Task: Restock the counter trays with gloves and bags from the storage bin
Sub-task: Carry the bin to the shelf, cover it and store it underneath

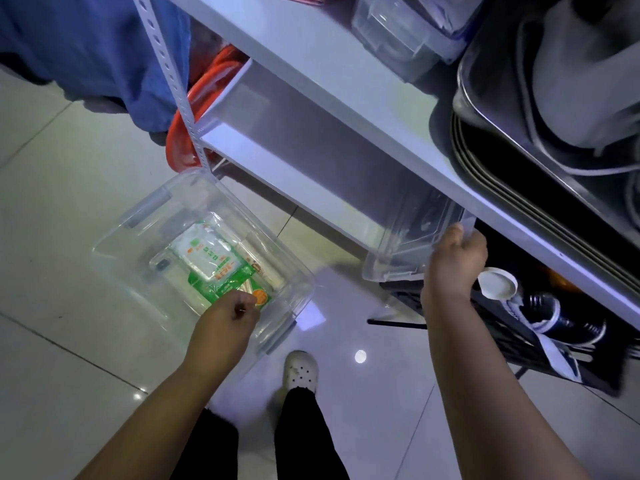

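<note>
A clear plastic storage bin (145, 216) sits on the tiled floor below me, its lid off. Inside lie green-and-white packets (211, 258) of gloves or bags, flat on the bottom. My left hand (227, 315) reaches into the bin, fingers pinched at the near edge of a green packet. My right hand (453, 265) grips the rim of the clear lid (412, 237), which is tilted up against the lower shelf edge.
A white metal shelf rack (346, 109) rises on the right, carrying stacked metal trays (519, 188), a clear container (398, 32) and dark bottles (561, 320) lower down. Orange hose (194, 109) and blue cloth (97, 46) lie behind. My white shoe (300, 370) stands near the bin.
</note>
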### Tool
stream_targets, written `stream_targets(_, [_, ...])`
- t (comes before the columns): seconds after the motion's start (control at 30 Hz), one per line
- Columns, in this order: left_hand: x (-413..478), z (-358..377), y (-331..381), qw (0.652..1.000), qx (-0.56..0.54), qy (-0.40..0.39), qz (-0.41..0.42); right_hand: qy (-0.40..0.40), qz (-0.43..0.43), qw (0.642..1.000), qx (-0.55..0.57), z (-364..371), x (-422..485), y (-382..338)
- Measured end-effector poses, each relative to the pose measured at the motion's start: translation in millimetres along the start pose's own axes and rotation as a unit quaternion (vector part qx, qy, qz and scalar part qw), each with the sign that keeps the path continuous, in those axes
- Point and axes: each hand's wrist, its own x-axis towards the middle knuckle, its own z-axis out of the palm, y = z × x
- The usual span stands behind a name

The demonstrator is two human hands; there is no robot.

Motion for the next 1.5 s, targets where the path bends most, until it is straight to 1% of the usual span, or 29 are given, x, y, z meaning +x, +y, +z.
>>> stream_targets(0.1, [1,1,-3,1.000,-0.009,0.004,-0.001,-0.046,0.068,0.995,0.056,-2,1,-4])
stream_targets(0.2, [7,1,-4,0.999,-0.028,0.012,-0.011,-0.111,0.084,0.985,0.105,7,-13,-8])
stream_targets(0.27, [13,0,-5,0.998,-0.050,0.020,-0.022,-0.157,0.084,0.977,0.115,24,-33,-10])
stream_targets(0.37, [22,-9,-6,0.994,-0.096,0.032,-0.030,-0.199,0.050,0.974,0.094,55,-76,-1])
stream_targets(0.43, [28,-19,-6,0.991,-0.124,0.047,-0.022,-0.225,0.016,0.973,0.040,71,-108,15])
stream_targets(0.53, [40,-32,-4,0.987,-0.147,0.061,-0.003,-0.273,-0.074,0.958,-0.037,81,-153,46])
stream_targets(0.6, [49,-35,-4,0.986,-0.157,0.058,-0.007,-0.304,-0.123,0.941,-0.076,81,-179,64])
stream_targets(0.7, [60,-31,-5,0.986,-0.154,0.054,-0.032,-0.362,-0.196,0.903,-0.120,78,-204,88])
stream_targets(0.8, [64,-31,-19,0.978,-0.163,0.101,-0.086,-0.401,-0.251,0.868,-0.152,77,-218,105])
stream_targets(0.87, [64,-32,-36,0.975,-0.143,0.129,-0.107,-0.419,-0.289,0.845,-0.165,78,-220,114])
stream_targets(1.0, [57,-36,-70,0.973,-0.111,0.155,-0.132,-0.457,-0.376,0.780,-0.204,84,-224,131])
stream_targets(1.1, [54,-35,-101,0.959,-0.139,0.180,-0.168,-0.482,-0.413,0.737,-0.231,93,-227,147])
stream_targets(1.13, [53,-35,-111,0.954,-0.152,0.180,-0.188,-0.498,-0.412,0.725,-0.237,97,-227,153])
stream_targets(1.2, [55,-33,-132,0.942,-0.184,0.174,-0.222,-0.534,-0.398,0.701,-0.255,106,-226,162])
stream_targets(1.27, [59,-30,-151,0.930,-0.217,0.163,-0.248,-0.553,-0.412,0.666,-0.284,116,-225,171])
stream_targets(1.33, [66,-27,-167,0.925,-0.223,0.155,-0.265,-0.576,-0.421,0.636,-0.295,126,-224,178])
stream_targets(1.4, [73,-24,-182,0.926,-0.218,0.152,-0.268,-0.583,-0.422,0.628,-0.297,135,-217,183])
stream_targets(1.5, [82,-18,-204,0.937,-0.169,0.144,-0.269,-0.524,-0.444,0.649,-0.327,147,-200,194])
